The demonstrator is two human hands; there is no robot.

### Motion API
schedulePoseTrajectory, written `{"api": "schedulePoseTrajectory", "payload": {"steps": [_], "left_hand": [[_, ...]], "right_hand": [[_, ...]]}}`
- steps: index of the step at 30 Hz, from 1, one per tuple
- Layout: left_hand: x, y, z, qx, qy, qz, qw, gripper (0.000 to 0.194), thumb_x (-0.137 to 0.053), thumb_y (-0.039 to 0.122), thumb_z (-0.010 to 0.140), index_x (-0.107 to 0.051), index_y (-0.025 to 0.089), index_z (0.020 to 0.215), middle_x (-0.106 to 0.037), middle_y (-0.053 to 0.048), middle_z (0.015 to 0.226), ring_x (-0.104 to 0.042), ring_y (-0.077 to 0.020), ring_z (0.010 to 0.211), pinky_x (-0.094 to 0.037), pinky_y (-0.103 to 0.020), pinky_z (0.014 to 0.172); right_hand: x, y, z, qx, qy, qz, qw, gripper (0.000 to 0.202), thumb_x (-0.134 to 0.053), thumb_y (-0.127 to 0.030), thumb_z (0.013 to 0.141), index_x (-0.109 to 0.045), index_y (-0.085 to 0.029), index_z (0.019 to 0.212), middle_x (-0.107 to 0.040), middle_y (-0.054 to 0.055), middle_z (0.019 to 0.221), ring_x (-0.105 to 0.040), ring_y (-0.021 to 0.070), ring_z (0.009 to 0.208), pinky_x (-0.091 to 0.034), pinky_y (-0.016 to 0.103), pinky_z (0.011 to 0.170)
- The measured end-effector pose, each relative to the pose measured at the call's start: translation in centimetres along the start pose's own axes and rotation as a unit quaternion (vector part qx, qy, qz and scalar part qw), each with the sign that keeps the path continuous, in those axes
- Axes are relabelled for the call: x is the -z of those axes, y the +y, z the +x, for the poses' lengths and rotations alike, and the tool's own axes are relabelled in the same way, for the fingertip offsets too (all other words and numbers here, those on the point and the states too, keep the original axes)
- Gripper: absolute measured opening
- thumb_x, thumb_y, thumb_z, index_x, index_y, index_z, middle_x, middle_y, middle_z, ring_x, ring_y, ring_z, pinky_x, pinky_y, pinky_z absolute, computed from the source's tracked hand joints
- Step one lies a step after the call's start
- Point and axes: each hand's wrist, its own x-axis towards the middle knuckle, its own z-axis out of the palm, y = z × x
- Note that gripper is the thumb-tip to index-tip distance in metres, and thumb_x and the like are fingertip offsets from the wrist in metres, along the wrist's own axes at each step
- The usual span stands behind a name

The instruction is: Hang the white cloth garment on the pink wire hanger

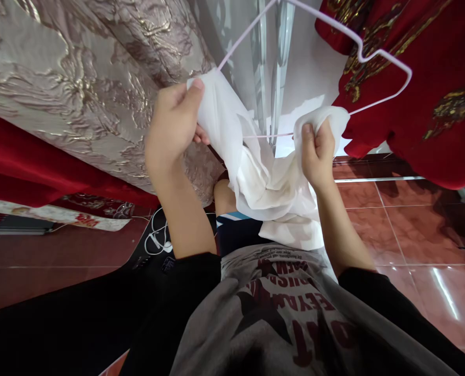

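A thin white garment (256,180) hangs from a pale pink hanger (330,20), its lower folds falling over my lap. My left hand (173,117) pinches the cloth near the hanger's left arm, thumb on top and some fingers behind. On the other side, my right hand (317,151) grips the bunched edge close to the hanger's right arm. The hanger's bottom bar crosses the gap between both hands. Where the cloth covers the hanger ends, they are hidden.
Shiny beige patterned fabric (79,89) hangs at the left, and red cloth with gold decoration (420,89) at the right. White earphones (158,240) lie on a black surface beside my left arm. Red tiles (416,224) cover the floor.
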Motion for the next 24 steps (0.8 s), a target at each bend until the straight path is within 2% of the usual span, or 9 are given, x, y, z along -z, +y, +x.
{"api": "schedulePoseTrajectory", "payload": {"steps": [2,4,6,8,13,16,19,22,24], "left_hand": [[0.1,-0.3,-0.2,-0.045,0.007,-0.028,0.999,0.042,-0.049,0.026,0.108,-0.049,0.018,0.066,-0.037,0.007,0.048,-0.048,-0.0091,0.027,-0.022,-0.020,0.027],[0.0,-1.3,-0.5,-0.103,0.027,-0.080,0.991,0.037,-0.054,0.021,0.105,-0.055,0.016,0.069,-0.041,0.006,0.054,-0.048,-0.0067,0.030,-0.024,-0.019,0.029],[0.1,-2.6,-0.9,-0.119,0.057,-0.150,0.980,0.017,-0.056,0.016,0.102,-0.068,0.013,0.090,-0.053,0.004,0.063,-0.049,-0.0047,0.033,-0.030,-0.017,0.031],[0.2,-3.9,-1.5,-0.086,0.085,-0.205,0.971,0.018,-0.054,0.012,0.101,-0.069,0.013,0.111,-0.060,0.004,0.068,-0.048,-0.0037,0.033,-0.032,-0.016,0.031],[1.1,-6.3,-2.0,-0.039,0.119,-0.181,0.976,0.026,-0.059,0.015,0.096,-0.059,0.016,0.070,-0.043,0.008,0.049,-0.041,-0.0037,0.031,-0.026,-0.015,0.029],[1.7,-7.5,-0.9,-0.047,0.095,-0.152,0.983,0.027,-0.070,0.030,0.093,-0.059,0.018,0.071,-0.041,0.009,0.045,-0.041,-0.0053,0.028,-0.022,-0.017,0.027],[2.5,-8.1,0.5,-0.059,0.031,-0.099,0.993,0.042,-0.074,0.050,0.090,-0.056,0.018,0.070,-0.047,0.006,0.043,-0.047,-0.0093,0.027,-0.025,-0.018,0.025],[2.8,-6.6,0.8,-0.117,-0.039,-0.071,0.990,0.048,-0.075,0.054,0.088,-0.054,0.018,0.064,-0.045,0.006,0.042,-0.046,-0.0084,0.028,-0.026,-0.016,0.026],[2.2,-4.4,0.4,-0.168,-0.055,-0.080,0.981,0.045,-0.072,0.043,0.092,-0.052,0.019,0.060,-0.036,0.007,0.044,-0.038,-0.0062,0.028,-0.021,-0.016,0.026]], "right_hand": [[-0.1,0.0,-0.1,-0.001,0.004,0.001,1.000,0.044,-0.034,-0.067,0.100,-0.053,-0.027,0.101,-0.059,0.007,0.091,-0.055,0.0224,0.094,-0.048,0.041,0.088],[-0.3,0.1,-0.2,-0.006,0.006,0.008,1.000,0.045,-0.034,-0.067,0.100,-0.053,-0.026,0.102,-0.059,0.007,0.094,-0.056,0.0227,0.097,-0.048,0.041,0.092],[-0.4,0.2,-0.1,-0.018,0.002,0.020,1.000,0.046,-0.035,-0.068,0.099,-0.054,-0.027,0.104,-0.060,0.008,0.096,-0.056,0.0227,0.099,-0.048,0.041,0.096],[-0.5,0.3,0.0,-0.031,-0.002,0.031,0.999,0.048,-0.035,-0.071,0.098,-0.055,-0.027,0.107,-0.062,0.008,0.098,-0.056,0.0231,0.102,-0.048,0.042,0.099],[-0.1,0.4,0.3,-0.039,0.001,0.020,0.999,0.052,-0.034,-0.074,0.096,-0.056,-0.029,0.110,-0.064,0.007,0.100,-0.057,0.0234,0.105,-0.049,0.041,0.100],[0.2,0.5,0.4,-0.016,0.006,-0.011,1.000,0.048,-0.032,-0.071,0.098,-0.056,-0.030,0.105,-0.063,0.006,0.096,-0.057,0.0215,0.100,-0.051,0.040,0.096],[0.2,0.5,0.5,0.018,0.020,-0.021,0.999,0.048,-0.031,-0.069,0.100,-0.055,-0.028,0.104,-0.060,0.005,0.092,-0.058,0.0211,0.095,-0.053,0.041,0.091],[-0.1,0.3,0.4,0.024,0.027,-0.010,0.999,0.048,-0.032,-0.067,0.101,-0.056,-0.026,0.107,-0.061,0.006,0.094,-0.059,0.0209,0.094,-0.053,0.042,0.093],[-0.4,0.0,0.2,0.017,0.022,-0.001,1.000,0.048,-0.032,-0.067,0.101,-0.057,-0.027,0.110,-0.063,0.006,0.100,-0.060,0.0205,0.097,-0.053,0.042,0.096]]}}
